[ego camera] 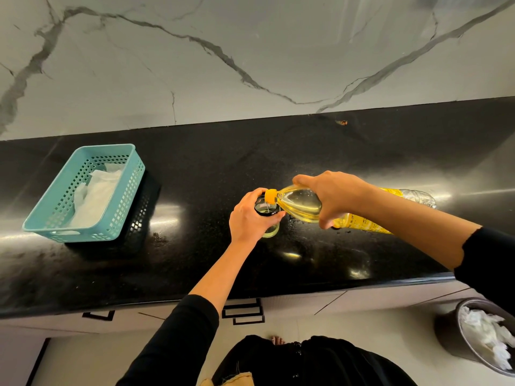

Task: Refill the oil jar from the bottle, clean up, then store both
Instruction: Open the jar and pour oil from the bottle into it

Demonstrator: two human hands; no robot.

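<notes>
Left fingers (252, 194) wrapped round jar (271, 232) on the table (195, 162), right fingers (306, 179) clasping tilted bottle (302, 204), spout at jar mouth: keep the stream thin, brace the jar, stop below rim.

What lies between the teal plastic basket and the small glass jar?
In the head view, only bare glossy black countertop lies between the teal perforated plastic basket and the small glass jar.

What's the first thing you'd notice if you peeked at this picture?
The yellow oil bottle, tipped sideways by the right hand over a small glass jar that the left hand grips, in the middle of the black counter. Next, the bright teal basket holding white paper or cloth, at the counter's left.
</notes>
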